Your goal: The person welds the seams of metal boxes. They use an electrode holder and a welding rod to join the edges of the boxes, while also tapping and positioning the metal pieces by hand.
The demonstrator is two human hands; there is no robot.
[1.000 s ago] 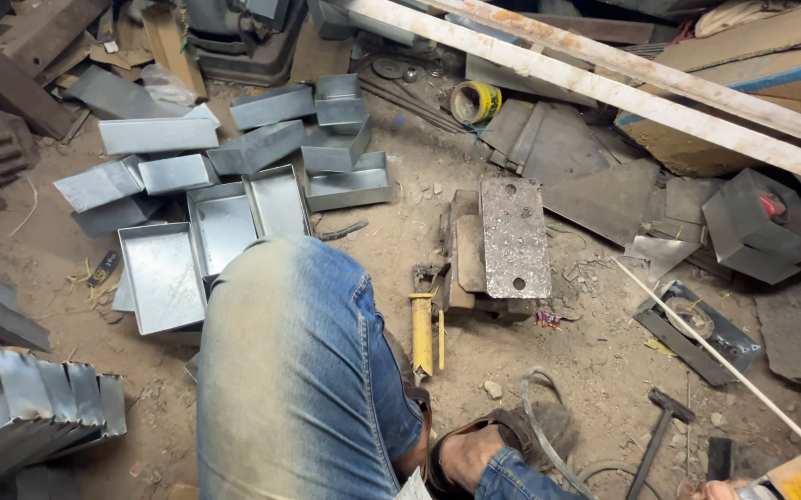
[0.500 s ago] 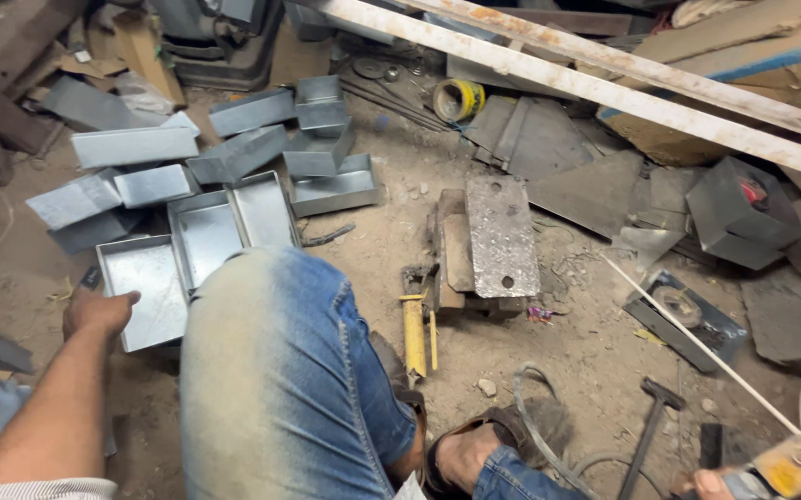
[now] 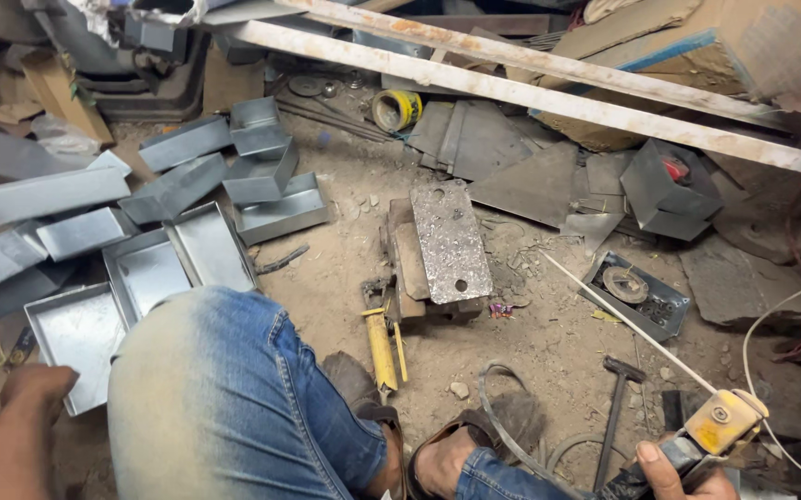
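Welding electrode holder [image 3: 720, 424] (yellow-headed, a thin white rod slanting up from it) sits gripped in our right hand [image 3: 669, 477] at the lower right. Our left hand [image 3: 37, 384], fingers curled, touches the edge of a shallow metal tray [image 3: 72, 338] on the dirt floor [image 3: 548, 347].

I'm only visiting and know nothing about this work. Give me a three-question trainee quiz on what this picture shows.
1. True or false: the left hand rests on the edge of a shallow metal tray.
2. What does the right hand hold? A) a hammer B) an electrode holder with a yellow clamp C) a paintbrush
3. Fill in: the pitted steel plate lies flat and shows ___ round holes.

Key: 1 true; 2 B; 3 two.
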